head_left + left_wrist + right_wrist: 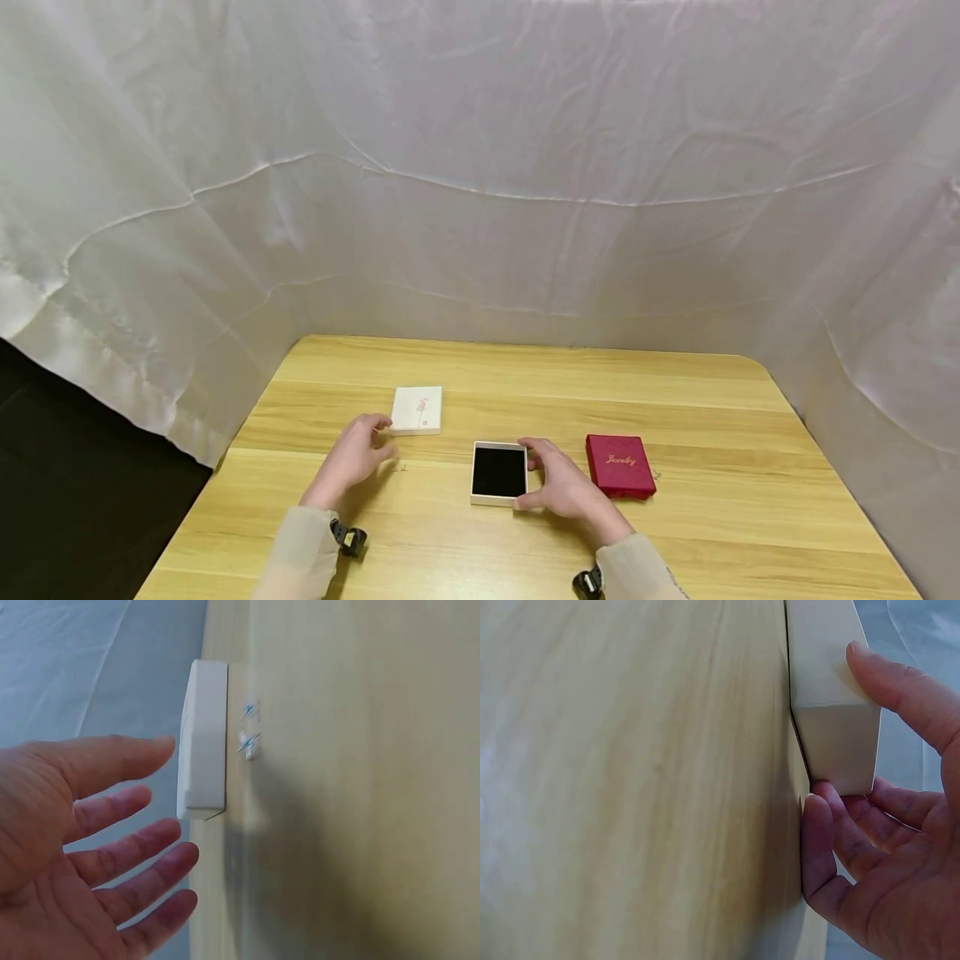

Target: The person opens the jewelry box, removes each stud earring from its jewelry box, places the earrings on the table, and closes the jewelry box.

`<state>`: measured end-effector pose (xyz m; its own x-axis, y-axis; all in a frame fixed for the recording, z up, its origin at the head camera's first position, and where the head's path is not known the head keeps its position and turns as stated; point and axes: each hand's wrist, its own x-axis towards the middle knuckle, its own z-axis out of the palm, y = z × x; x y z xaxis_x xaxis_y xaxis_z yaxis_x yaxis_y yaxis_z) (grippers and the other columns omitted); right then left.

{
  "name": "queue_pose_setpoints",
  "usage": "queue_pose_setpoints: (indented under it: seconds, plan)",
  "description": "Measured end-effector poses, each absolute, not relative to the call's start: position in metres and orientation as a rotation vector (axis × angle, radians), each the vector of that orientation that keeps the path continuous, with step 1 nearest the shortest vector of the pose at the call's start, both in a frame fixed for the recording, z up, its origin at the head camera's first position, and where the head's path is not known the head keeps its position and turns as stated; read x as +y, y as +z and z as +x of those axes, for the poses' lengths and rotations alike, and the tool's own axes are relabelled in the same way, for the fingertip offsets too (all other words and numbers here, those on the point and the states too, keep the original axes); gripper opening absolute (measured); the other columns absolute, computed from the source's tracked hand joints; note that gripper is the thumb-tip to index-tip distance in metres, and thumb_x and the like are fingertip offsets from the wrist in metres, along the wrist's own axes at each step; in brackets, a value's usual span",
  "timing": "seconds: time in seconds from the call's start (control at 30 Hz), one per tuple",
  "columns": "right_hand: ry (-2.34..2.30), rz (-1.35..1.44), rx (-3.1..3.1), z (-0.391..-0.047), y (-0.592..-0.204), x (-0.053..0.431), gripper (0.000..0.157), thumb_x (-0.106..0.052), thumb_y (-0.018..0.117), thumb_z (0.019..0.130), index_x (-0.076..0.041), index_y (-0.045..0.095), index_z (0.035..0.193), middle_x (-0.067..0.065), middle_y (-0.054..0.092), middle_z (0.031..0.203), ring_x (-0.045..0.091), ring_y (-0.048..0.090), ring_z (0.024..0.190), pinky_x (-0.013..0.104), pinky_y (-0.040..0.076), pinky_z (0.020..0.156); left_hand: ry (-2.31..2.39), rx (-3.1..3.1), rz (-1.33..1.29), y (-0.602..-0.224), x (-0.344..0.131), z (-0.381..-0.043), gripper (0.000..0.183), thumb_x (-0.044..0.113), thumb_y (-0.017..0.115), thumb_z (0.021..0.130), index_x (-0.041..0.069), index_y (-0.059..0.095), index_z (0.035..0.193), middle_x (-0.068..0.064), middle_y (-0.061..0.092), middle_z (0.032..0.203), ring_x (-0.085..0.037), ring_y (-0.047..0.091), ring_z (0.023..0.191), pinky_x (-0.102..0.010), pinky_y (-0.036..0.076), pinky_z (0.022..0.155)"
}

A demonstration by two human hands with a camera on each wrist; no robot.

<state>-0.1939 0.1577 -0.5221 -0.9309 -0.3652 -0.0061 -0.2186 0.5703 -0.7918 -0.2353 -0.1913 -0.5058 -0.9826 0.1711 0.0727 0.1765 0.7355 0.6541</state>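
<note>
A white open box [498, 503] with a black pad [498, 472] inside lies on the table. My right hand [558, 483] holds it at the right side, thumb on the near edge and fingers round the far corner; the right wrist view shows the thumb [896, 682] against the white box wall [840, 735]. To the left lies a white lid [417, 408] with a pink flower print. My left hand [352, 458] hovers beside it with fingers spread and loosely bent, holding nothing. Two small sparkly studs [248, 742] that look like earrings lie on the wood near the lid.
A dark red box [621, 465] marked "Jewelry" sits right of my right hand, with a tiny item [657, 475] by its right side. The wooden table [525, 375] is bordered by a pale hanging cloth [525, 250] at the back and sides.
</note>
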Motion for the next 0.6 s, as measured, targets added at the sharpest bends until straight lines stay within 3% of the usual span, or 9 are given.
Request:
queue_pose_setpoints:
  seconds: [0.27, 0.4, 0.6]
  plan:
    - [-1.298, -0.48, 2.634, -0.196, -0.522, 0.156, 0.09, -0.021, 0.092, 0.065, -0.001, 0.047, 0.139, 0.01, 0.054, 0.127, 0.028, 0.056, 0.107, 0.05, 0.043, 0.095, -1.038, -2.966, -0.41, -0.5, -0.197, -0.266, 0.076, 0.01, 0.082, 0.077, -0.008, 0.043, 0.14, -0.029, 0.049, 0.134, -0.045, 0.05, 0.119, -0.058, 0.04, 0.102]
    - [-1.296, -0.491, 2.641, -0.195, -0.521, 0.156, 0.089, -0.021, 0.092, 0.065, 0.0, 0.047, 0.139, 0.011, 0.054, 0.127, 0.028, 0.056, 0.107, 0.05, 0.044, 0.095, -0.964, -3.037, -0.432, -0.5, -0.196, -0.278, 0.087, 0.016, 0.085, 0.075, -0.007, 0.038, 0.145, -0.03, 0.041, 0.142, -0.047, 0.041, 0.128, -0.06, 0.032, 0.107]
    - [-1.31, -0.48, 2.626, -0.194, -0.521, 0.156, 0.089, -0.02, 0.092, 0.065, -0.001, 0.047, 0.139, 0.011, 0.054, 0.127, 0.029, 0.057, 0.107, 0.05, 0.044, 0.095, -0.952, -3.09, -0.45, -0.503, -0.193, -0.289, 0.098, 0.02, 0.088, 0.072, -0.005, 0.033, 0.149, -0.028, 0.036, 0.148, -0.046, 0.037, 0.133, -0.06, 0.029, 0.109]
